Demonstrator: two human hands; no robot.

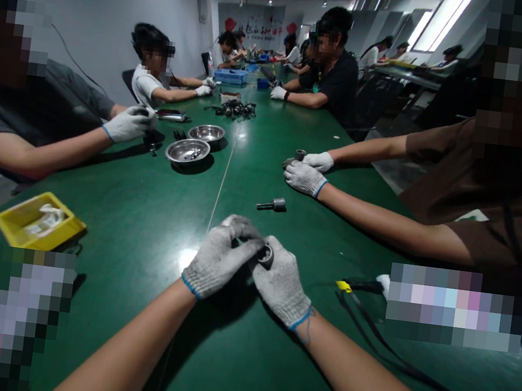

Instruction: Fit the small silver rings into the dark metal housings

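Both my hands wear whitish knit gloves with blue cuffs and meet above the green table. My right hand [281,280] is closed around a small round metal part [265,256] with a hollow end facing up. My left hand [225,258] reaches over from the left, its thumb and fingers bent against the same part. Most of the part is hidden by the gloves. Beyond my hands lies a metal socket-like piece [279,205] with a narrow two-pronged end pointing left.
Two steel bowls [187,153] stand farther back, near a pile of dark parts [238,110]. A yellow bin [39,222] is at left; a black cable [369,320] runs along the right. Co-workers' gloved hands [305,179] [129,123] work at both sides.
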